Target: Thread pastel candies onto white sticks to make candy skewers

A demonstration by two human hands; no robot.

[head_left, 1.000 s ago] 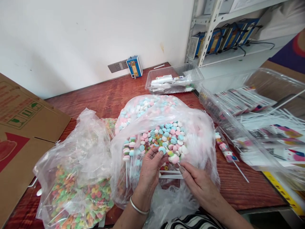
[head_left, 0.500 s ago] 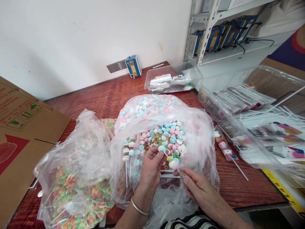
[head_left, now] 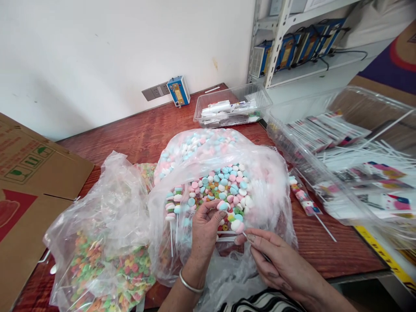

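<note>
My left hand, a metal bangle on its wrist, pinches a pink-and-blue marshmallow between thumb and fingers. The thumb and forefinger of my right hand are closed on the white stick of a candy skewer. Pink-and-white marshmallow and yellow and green rings are threaded on that stick, and its upper end meets the marshmallow in my left hand. Both hands are over an opened plastic bag of pastel marshmallows and ring candies. Two filled skewers rest at the bag's left side.
A clear bag of ring candies lies left, beside a cardboard box. To the right are a wrapped candy skewer and a clear bin with sticks and packets. Behind stand a smaller plastic tray and a blue device.
The marshmallow in my left hand now shows more pink. My right hand's lower fingers have spread a little under the stick. The whole view has shifted slightly.
</note>
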